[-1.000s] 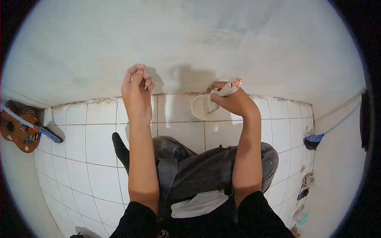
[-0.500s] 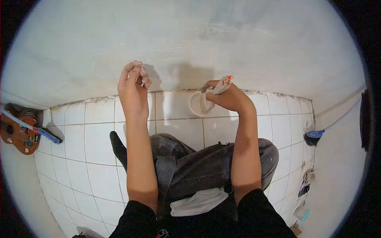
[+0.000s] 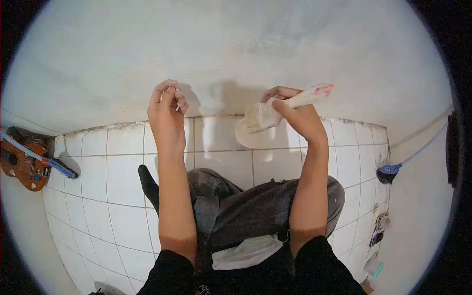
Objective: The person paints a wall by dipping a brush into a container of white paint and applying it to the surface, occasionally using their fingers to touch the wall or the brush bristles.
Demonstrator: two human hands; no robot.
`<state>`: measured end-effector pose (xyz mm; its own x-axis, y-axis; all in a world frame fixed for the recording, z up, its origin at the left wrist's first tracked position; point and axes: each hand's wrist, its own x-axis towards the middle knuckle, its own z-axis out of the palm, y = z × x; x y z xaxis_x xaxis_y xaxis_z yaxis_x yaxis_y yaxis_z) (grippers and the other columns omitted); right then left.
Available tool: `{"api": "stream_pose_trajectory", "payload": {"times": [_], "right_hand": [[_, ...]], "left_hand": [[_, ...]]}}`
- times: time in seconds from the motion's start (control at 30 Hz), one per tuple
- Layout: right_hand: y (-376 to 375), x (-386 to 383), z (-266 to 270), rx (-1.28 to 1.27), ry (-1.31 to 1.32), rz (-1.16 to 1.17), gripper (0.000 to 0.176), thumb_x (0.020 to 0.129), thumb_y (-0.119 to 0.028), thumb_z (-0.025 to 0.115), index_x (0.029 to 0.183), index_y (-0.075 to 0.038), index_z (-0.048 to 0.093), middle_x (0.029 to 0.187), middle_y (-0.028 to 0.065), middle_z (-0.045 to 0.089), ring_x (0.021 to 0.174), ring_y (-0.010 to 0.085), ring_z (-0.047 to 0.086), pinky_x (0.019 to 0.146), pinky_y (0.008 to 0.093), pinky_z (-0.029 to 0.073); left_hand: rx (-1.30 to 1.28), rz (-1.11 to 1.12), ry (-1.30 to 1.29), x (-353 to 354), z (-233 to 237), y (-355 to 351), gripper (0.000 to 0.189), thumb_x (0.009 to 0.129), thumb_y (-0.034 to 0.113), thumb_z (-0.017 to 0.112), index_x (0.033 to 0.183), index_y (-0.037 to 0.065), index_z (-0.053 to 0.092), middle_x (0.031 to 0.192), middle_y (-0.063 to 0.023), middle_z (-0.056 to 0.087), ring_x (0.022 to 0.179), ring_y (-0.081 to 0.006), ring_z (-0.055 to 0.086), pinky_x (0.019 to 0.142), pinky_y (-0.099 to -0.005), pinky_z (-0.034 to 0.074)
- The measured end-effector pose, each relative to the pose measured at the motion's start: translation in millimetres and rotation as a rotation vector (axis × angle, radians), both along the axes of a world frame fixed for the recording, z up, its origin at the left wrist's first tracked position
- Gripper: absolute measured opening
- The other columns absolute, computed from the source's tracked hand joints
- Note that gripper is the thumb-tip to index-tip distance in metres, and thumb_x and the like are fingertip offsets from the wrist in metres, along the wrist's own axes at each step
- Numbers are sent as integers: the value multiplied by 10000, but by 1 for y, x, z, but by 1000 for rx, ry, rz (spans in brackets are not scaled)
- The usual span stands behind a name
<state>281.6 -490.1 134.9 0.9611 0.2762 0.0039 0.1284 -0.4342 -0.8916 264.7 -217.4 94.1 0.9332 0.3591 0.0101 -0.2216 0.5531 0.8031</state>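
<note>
The brush [image 3: 268, 117] is grasped aslant by the right hand [image 3: 301, 116], bristles [image 3: 252, 119] aimed lower left, handle [image 3: 309, 94] upper right. The left hand [image 3: 167, 109] is raised, fingers loosely curled. The round container [image 3: 241, 134] is partly covered by the bristles.

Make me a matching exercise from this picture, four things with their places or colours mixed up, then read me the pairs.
1. Paintbrush
2. Sock
3. Guitar
4. Tub

A. black
B. partly behind the bristles
C. in the right hand
D. at the picture's left edge

Pairs: 1-C, 2-A, 3-D, 4-B.
</note>
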Motion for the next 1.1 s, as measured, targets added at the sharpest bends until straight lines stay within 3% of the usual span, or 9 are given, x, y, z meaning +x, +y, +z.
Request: {"api": "stream_pose_trajectory", "payload": {"times": [0.07, 0.13, 0.27, 0.4, 0.47, 0.57, 0.6, 0.67, 1.1], "right_hand": [[1, 3, 5, 103, -2, -29, 271, 828, -171, 565, 984, 13, 691, 889, 87, 687, 863, 182, 643, 798, 318, 511], [0, 2, 1, 581, 3, -79, 278, 820, -168, 565, 963, 36, 688, 924, 93, 691, 870, 190, 640, 798, 312, 518], [-5, 5, -10, 1140, 107, 43, 318, 832, -209, 547, 1001, 46, 637, 957, 115, 640, 882, 210, 639, 786, 326, 531], [-1, 6, -12, 1343, 88, 132, 347, 847, -268, 530, 1037, 17, 590, 945, 100, 593, 884, 222, 615, 762, 338, 529], [-7, 5, -8, 1316, 85, 60, 300, 832, -228, 545, 986, 14, 630, 913, 92, 621, 862, 225, 632, 756, 340, 526], [-11, 3, 1, 168, -158, -89, 237, 809, -201, 612, 887, 2, 707, 815, 91, 685, 795, 256, 667, 743, 357, 522], [-7, 2, -3, 168, -151, -92, 237, 809, -201, 612, 887, 2, 707, 815, 91, 685, 795, 256, 667, 743, 357, 522], [2, 2, -14, -253, -143, -50, 247, 823, -234, 621, 933, -35, 720, 841, 140, 693, 804, 287, 668, 747, 369, 523], [15, 8, -43, -396, 40, 64, 218, 801, -178, 656, 960, -41, 717, 799, 112, 692, 732, 213, 642, 709, 344, 524]], "left_hand": [[-13, -17, -6, 1, -4, 3, 162, 963, 123, 581, 1100, 38, 589, 837, 7, 533, 747, -97, 454, 671, -258, 379], [-7, 5, 17, -1, -1, 1, 160, 964, 125, 581, 1098, 38, 589, 835, 6, 531, 746, -98, 453, 665, -259, 377], [2, -9, -13, 1, -3, 3, 155, 965, 128, 578, 1090, 36, 586, 831, 2, 527, 738, -98, 454, 651, -259, 375], [-1, -1, 11, 5, -4, 1, 147, 963, 119, 570, 1084, 36, 585, 830, 3, 526, 729, -97, 456, 648, -258, 374], [14, -9, 9, 3, -7, 3, 149, 955, 117, 573, 1080, 38, 584, 827, 8, 525, 725, -95, 457, 649, -255, 373], [25, 12, 43, 3, -3, 3, 144, 949, 120, 579, 1072, 46, 589, 827, 12, 528, 728, -94, 457, 653, -256, 369], [26, 10, 49, 2, -2, 2, 144, 949, 120, 579, 1072, 46, 589, 827, 12, 528, 728, -94, 457, 653, -256, 369], [10, 16, 42, 1, 0, 0, 135, 949, 127, 585, 1061, 53, 597, 829, 14, 536, 727, -93, 456, 659, -256, 370], [9, 6, 13, 1, -5, 1, 154, 944, 136, 609, 1072, 51, 607, 823, 21, 545, 747, -94, 464, 660, -247, 370]]}}
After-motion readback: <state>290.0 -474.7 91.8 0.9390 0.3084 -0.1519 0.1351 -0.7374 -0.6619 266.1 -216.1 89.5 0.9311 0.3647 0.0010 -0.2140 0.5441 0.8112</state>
